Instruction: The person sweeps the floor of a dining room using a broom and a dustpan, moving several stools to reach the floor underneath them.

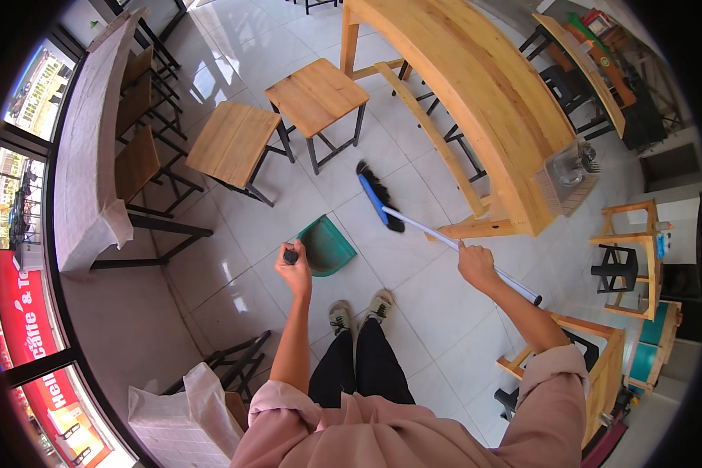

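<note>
The left hand [292, 269] grips the handle of the green dustpan [335, 249], its pan just right of those fingers; the right hand [476, 265] is wrapped round the broom [373, 200], bristles ahead and left of its fingers. To sweep well, hold the lip flat and stroke softly toward it. Tiled floor [405, 269] gives room between the hands; mind the table [483, 93] ahead of the right fingers, stools [316, 95] ahead of the left

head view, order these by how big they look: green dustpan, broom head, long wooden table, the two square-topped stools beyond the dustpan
Largest to smallest, as they look:
1. long wooden table
2. left stool and right stool, too alike to rank
3. green dustpan
4. broom head
</note>
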